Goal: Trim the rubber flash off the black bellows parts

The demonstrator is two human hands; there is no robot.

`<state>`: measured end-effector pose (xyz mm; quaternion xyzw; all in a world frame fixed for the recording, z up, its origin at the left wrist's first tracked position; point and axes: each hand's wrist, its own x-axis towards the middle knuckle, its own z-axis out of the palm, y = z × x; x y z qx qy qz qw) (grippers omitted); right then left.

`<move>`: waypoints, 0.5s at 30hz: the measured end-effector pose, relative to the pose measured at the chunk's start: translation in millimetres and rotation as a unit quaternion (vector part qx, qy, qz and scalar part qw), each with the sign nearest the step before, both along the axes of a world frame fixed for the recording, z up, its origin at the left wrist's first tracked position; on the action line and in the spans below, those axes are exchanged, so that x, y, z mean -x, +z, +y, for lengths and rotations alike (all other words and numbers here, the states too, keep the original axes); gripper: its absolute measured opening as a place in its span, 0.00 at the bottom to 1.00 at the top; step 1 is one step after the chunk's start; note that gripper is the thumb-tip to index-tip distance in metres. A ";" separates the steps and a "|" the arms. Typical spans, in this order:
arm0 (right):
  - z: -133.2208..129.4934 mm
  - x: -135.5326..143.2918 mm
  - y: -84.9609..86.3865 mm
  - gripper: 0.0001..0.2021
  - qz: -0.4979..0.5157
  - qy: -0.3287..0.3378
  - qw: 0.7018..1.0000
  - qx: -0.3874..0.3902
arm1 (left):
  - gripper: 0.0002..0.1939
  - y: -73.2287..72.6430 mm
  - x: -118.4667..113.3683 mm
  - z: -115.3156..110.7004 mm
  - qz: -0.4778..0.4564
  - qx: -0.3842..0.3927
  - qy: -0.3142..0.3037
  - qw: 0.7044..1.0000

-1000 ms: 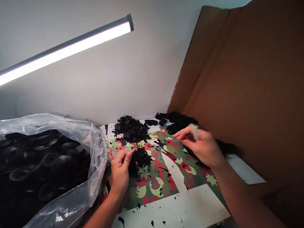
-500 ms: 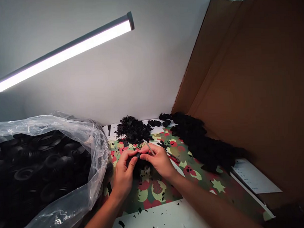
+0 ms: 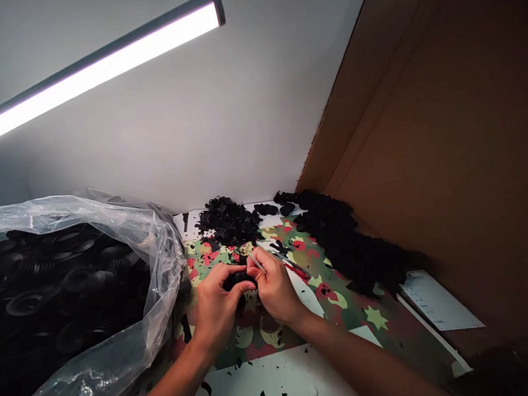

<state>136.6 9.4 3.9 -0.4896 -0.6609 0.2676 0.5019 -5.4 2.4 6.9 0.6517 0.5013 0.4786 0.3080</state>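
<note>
Over a camouflage-patterned sheet (image 3: pixel 307 257), my left hand (image 3: pixel 218 298) is closed around a dark rounded rubber part (image 3: pixel 237 278), thumb in front and index finger behind. My right hand (image 3: pixel 273 284) touches the left at the fingertips and grips a thin pale tool (image 3: pixel 256 263) that slants up to the left. The tool's lower end is hidden in the fingers. Just beyond the hands lies a heap of black scraps (image 3: pixel 228 221).
At left, a clear plastic bag (image 3: pixel 166 253) holds many black ribbed rubber parts (image 3: pixel 82 279). A long dark pile (image 3: pixel 338 236) lies at right beside a cardboard panel (image 3: pixel 439 134). Scissors (image 3: pixel 294 265) and a white paper (image 3: pixel 441 301) lie on the right; a lamp (image 3: pixel 112 59) hangs above.
The view has tipped and shifted slightly. My left hand has turned around the dark part, and my right hand has changed its angle with the tool still in it.
</note>
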 end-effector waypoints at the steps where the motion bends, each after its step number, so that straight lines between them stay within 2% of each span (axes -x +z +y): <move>1: 0.6 0.1 0.9 0.07 0.003 -0.003 1.000 0.013 | 0.06 -0.3 -1.1 -0.2 -0.019 0.009 0.002 1.000; 7: 7.3 -4.3 1.3 0.05 0.007 -0.022 0.998 0.051 | 0.07 -4.1 -6.3 1.2 -0.067 0.051 0.019 0.996; 15: 12.6 -7.2 0.5 0.09 -0.016 -0.048 0.998 0.030 | 0.06 -2.8 -14.5 0.7 -0.090 0.001 0.008 0.996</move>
